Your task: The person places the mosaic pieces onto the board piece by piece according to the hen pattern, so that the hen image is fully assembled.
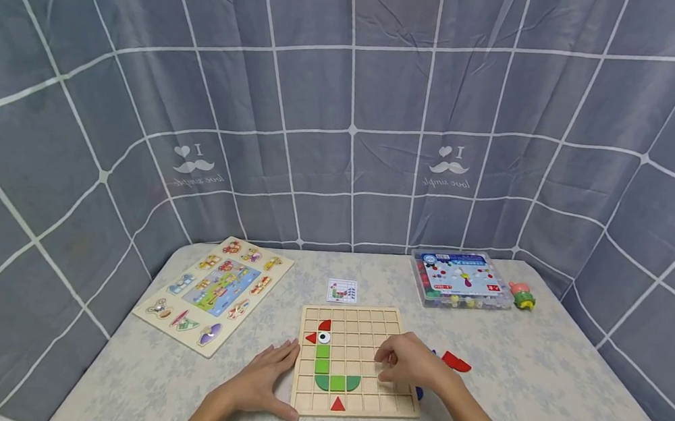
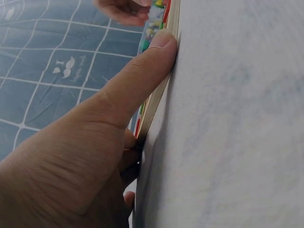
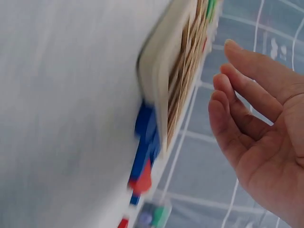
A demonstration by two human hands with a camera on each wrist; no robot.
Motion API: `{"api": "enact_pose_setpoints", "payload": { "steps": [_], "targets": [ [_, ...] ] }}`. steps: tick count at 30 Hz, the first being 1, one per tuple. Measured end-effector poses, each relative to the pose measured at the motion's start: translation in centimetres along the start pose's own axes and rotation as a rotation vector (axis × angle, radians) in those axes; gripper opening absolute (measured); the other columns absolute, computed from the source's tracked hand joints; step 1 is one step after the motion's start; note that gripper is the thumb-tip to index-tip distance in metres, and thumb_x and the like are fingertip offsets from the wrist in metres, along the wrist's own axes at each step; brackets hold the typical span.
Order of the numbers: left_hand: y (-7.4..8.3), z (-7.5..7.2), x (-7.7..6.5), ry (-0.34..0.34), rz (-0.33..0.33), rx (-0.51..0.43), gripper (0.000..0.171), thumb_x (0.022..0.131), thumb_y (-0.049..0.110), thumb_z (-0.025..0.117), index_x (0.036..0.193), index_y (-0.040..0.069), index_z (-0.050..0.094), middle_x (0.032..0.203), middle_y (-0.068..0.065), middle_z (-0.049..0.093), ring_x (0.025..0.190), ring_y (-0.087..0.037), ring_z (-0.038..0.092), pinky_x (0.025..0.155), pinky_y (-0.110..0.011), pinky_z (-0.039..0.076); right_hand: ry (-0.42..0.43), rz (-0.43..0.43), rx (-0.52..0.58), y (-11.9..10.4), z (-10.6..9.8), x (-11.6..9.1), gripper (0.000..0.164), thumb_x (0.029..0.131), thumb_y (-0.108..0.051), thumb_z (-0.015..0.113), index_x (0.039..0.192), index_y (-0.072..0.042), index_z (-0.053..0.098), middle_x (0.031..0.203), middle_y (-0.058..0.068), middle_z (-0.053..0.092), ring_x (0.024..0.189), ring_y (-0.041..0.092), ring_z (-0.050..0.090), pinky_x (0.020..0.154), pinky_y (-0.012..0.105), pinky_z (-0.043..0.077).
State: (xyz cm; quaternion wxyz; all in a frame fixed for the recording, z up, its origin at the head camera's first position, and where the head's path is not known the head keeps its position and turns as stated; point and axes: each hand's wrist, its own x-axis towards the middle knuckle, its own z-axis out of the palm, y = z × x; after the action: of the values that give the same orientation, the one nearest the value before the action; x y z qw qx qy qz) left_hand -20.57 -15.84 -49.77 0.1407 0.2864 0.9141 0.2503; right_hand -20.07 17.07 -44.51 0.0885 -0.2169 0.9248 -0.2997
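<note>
A wooden grid board lies on the table. Green squares, two green rounded pieces, a red quarter-round piece, a round eye piece and two red triangles sit in its left and lower cells. My left hand rests at the board's left edge, thumb by the near corner and fingers extended along the side. Over the board's right half hovers my right hand, its fingers loosely bent. The right wrist view shows nothing between those fingers. Blue pieces lie beside the board's right edge, partly hidden by the right hand in the head view.
Behind the board lies a small picture card. A wooden picture puzzle is at the left, and a clear plastic box at the back right with a small figurine beside it. Red pieces lie right of the board.
</note>
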Motion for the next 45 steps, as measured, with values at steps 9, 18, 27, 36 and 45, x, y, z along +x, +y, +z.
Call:
{"api": "enact_pose_setpoints", "payload": {
  "steps": [9, 18, 27, 36, 45],
  "targets": [
    [0.0, -0.2, 0.1, -0.019, -0.014, -0.012, 0.122, 0.065, 0.064, 0.080, 0.154, 0.005, 0.022, 0.162, -0.014, 0.020, 0.151, -0.033, 0.019, 0.121, -0.059, 0.015, 0.051, 0.048, 0.028, 3.4, -2.5, -1.5, 0.018, 0.079, -0.008, 0.076, 0.096, -0.004, 0.074, 0.081, -0.002, 0.067, 0.069, 0.005, 0.053, 0.057, 0.020, 0.047],
    [0.0, -0.1, 0.0, -0.022, -0.019, -0.010, 0.122, 0.065, 0.065, 0.079, 0.154, 0.004, 0.022, 0.162, -0.014, 0.021, 0.151, -0.033, 0.020, 0.121, -0.059, 0.015, 0.044, 0.079, 0.022, 6.2, -3.1, -3.0, 0.019, 0.076, -0.002, 0.076, 0.095, -0.003, 0.074, 0.079, -0.002, 0.067, 0.063, 0.004, 0.047, 0.053, 0.019, 0.042],
    [-0.1, 0.0, 0.0, -0.013, -0.014, -0.008, 0.123, 0.064, 0.065, 0.080, 0.154, 0.004, 0.022, 0.162, -0.016, 0.021, 0.150, -0.034, 0.020, 0.120, -0.060, 0.015, -0.005, 0.117, -0.057, 6.8, -3.0, -3.4, 0.028, 0.073, 0.010, 0.069, 0.090, -0.010, 0.075, 0.082, -0.004, 0.067, 0.068, 0.009, 0.046, 0.056, 0.020, 0.040],
    [-0.2, 0.0, 0.1, -0.016, -0.014, -0.011, 0.123, 0.064, 0.065, 0.080, 0.154, 0.004, 0.022, 0.162, -0.015, 0.021, 0.150, -0.034, 0.020, 0.121, -0.059, 0.014, 0.005, 0.318, -0.119, 6.5, -2.7, -3.6, 0.016, 0.071, -0.005, 0.083, 0.072, -0.013, 0.070, 0.067, -0.004, 0.060, 0.071, 0.014, 0.049, 0.061, 0.024, 0.043],
    [-0.1, 0.0, 0.1, -0.009, -0.009, -0.004, 0.124, 0.064, 0.066, 0.080, 0.154, 0.004, 0.022, 0.162, -0.015, 0.021, 0.150, -0.034, 0.020, 0.121, -0.059, 0.014, 0.026, 0.320, -0.107, 6.6, -2.9, -3.9, 0.021, 0.069, -0.009, 0.086, 0.072, -0.014, 0.066, 0.066, -0.004, 0.058, 0.069, 0.013, 0.048, 0.060, 0.024, 0.041]
  ]
}}
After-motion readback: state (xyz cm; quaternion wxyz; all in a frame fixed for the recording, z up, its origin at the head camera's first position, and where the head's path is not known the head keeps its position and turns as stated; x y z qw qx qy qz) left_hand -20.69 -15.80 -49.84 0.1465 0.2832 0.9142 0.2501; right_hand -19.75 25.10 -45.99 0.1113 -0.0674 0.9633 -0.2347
